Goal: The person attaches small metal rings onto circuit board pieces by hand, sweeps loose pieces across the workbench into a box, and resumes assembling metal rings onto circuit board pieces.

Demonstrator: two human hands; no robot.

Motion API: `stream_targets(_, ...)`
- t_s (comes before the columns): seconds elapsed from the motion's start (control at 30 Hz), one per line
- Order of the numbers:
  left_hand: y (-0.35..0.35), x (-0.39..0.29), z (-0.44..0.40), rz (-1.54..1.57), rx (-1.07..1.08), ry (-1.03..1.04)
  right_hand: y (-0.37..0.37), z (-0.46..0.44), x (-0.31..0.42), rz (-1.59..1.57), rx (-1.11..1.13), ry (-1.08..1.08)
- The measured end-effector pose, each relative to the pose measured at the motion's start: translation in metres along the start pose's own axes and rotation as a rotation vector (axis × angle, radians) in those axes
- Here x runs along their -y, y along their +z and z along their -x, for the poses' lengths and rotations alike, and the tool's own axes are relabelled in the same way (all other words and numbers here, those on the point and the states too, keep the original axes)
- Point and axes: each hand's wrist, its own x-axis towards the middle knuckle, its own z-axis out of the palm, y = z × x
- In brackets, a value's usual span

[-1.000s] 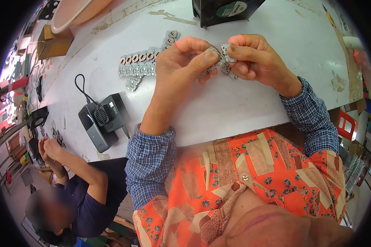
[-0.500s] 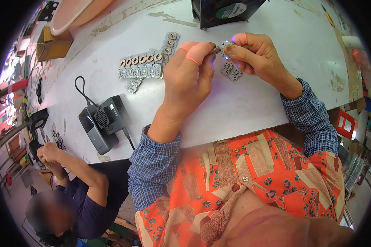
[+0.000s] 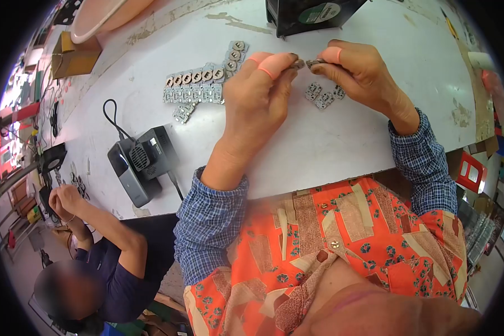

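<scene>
My left hand [image 3: 257, 92] is closed in a pinch on a small metallic piece [image 3: 299, 64], too small to name surely. Facing it, my right hand [image 3: 358, 73] grips a small circuit board [image 3: 316, 63] edge-on between thumb and fingers. The two pieces are very close; I cannot tell if they touch. Orange bands circle fingers on both hands. Below the right hand lie several loose circuit boards [image 3: 324, 101]. Left of my left hand, rows of similar boards [image 3: 193, 92] lie on the table, many with round coin-cell holders; my hand hides part of them.
A black fan-like box [image 3: 313, 14] stands at the table's far edge. On the left are a dark device with a cable [image 3: 143, 159], a cardboard box [image 3: 75, 56] and a pink basin [image 3: 103, 19]. Another person [image 3: 106, 263] works at the lower left.
The board in my right hand has turned from showing its face, with bluish lights, to edge-on. My right hand shifted slightly, and a third loose board shows beneath it.
</scene>
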Motion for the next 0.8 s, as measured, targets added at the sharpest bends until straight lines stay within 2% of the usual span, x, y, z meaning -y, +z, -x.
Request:
stream_targets(0.13, 0.001, 0.004, 0.003, -0.084, 0.109, 0.043, -0.005, -0.003, 0.003, 0.094, -0.005, -0.083)
stream_targets(0.23, -0.002, 0.004, 0.004, -0.088, 0.105, -0.006, -0.01, -0.005, 0.001, 0.09, -0.035, -0.084)
stream_targets(0.3, -0.003, 0.001, 0.001, 0.029, 0.087, -0.108, -0.012, -0.005, 0.0, 0.082, -0.041, -0.059)
stream_targets(0.4, -0.006, -0.006, 0.0, 0.267, 0.102, -0.284, -0.009, -0.001, 0.004, -0.254, 0.057, 0.059)
stream_targets(0.53, -0.009, -0.007, 0.003, 0.475, 0.138, -0.425, -0.007, 0.005, 0.006, -0.458, 0.131, 0.168)
stream_targets(0.7, -0.02, -0.009, -0.001, 0.434, 0.252, -0.384, -0.014, 0.003, 0.011, -0.541, 0.239, 0.239)
stream_targets(0.8, -0.022, -0.007, -0.002, 0.372, 0.309, -0.289, -0.014, 0.004, 0.008, -0.472, 0.258, 0.151)
